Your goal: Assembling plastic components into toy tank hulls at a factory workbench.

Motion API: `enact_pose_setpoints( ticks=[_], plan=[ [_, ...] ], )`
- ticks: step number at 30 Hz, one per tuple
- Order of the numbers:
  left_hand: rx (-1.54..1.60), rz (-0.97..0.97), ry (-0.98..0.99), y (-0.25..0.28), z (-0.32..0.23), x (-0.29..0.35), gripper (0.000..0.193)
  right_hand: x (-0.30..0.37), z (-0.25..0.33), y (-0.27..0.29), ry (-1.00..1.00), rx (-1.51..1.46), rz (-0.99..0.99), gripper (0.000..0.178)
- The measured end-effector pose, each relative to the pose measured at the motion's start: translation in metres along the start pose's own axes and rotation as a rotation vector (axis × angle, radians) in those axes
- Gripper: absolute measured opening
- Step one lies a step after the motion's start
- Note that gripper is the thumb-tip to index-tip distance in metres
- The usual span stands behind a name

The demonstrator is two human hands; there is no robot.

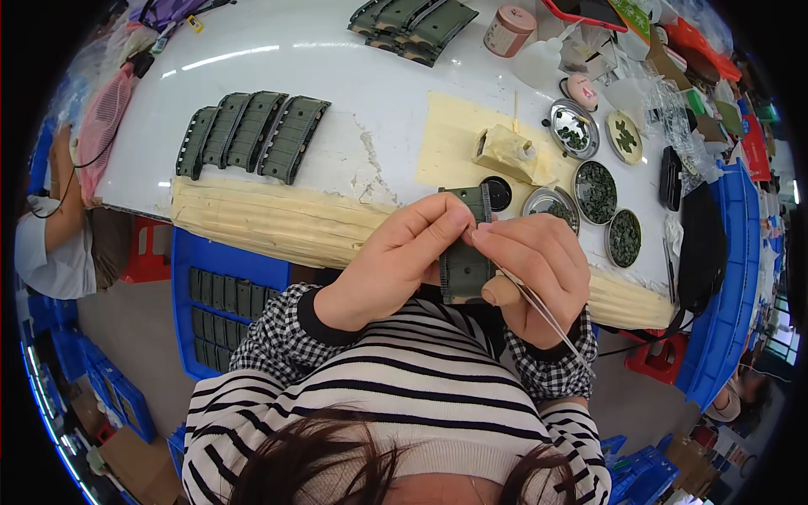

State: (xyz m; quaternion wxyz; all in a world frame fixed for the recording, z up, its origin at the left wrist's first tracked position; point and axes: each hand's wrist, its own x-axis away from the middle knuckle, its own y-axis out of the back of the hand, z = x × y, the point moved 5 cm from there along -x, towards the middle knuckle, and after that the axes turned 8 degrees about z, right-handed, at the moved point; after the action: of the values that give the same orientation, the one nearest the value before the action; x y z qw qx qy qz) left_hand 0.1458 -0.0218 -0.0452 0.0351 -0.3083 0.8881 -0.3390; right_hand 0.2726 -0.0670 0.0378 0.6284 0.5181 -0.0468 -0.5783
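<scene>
A dark green, slightly curved ribbed plastic panel (pixel 468 271) stands between my hands, over the table's near edge. My left hand (pixel 396 257) grips the panel, its thumb and forefinger pinched at the upper part. The fingertips of my right hand (pixel 539 265) meet them there; whatever small piece lies between is hidden. Slim metal tweezers (pixel 551 318) rest in my right hand, pointing down toward the wrist. Beside the panel a tan, rounded stub (pixel 502 290) shows under the right fingers; I cannot tell what it is. Small round dishes (pixel 596 192) of dark green bits stand nearby.
Similar green panels (pixel 252 130) lie at the left, with more (pixel 414 27) at the back. A taped block (pixel 512 154) sits on yellow paper. A pink jar (pixel 510 31) stands behind. Below left, a blue tray (pixel 227 248) holds panels. Another person's arm (pixel 63 194) shows far left.
</scene>
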Motion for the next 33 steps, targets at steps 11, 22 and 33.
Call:
enact_pose_setpoints(
  ticks=[11,22,33],
  plan=[
    [-0.068,0.01,-0.003,-0.011,-0.015,0.002,0.026,0.008,-0.021,0.0,-0.261,-0.475,-0.044,0.022],
    [-0.118,0.012,-0.053,-0.008,-0.011,0.001,0.027,0.006,-0.021,0.0,-0.28,-0.493,-0.012,0.02],
    [-0.171,0.004,-0.109,-0.006,-0.01,0.0,0.028,0.007,-0.022,-0.005,-0.278,-0.513,-0.041,0.021]
  ],
)
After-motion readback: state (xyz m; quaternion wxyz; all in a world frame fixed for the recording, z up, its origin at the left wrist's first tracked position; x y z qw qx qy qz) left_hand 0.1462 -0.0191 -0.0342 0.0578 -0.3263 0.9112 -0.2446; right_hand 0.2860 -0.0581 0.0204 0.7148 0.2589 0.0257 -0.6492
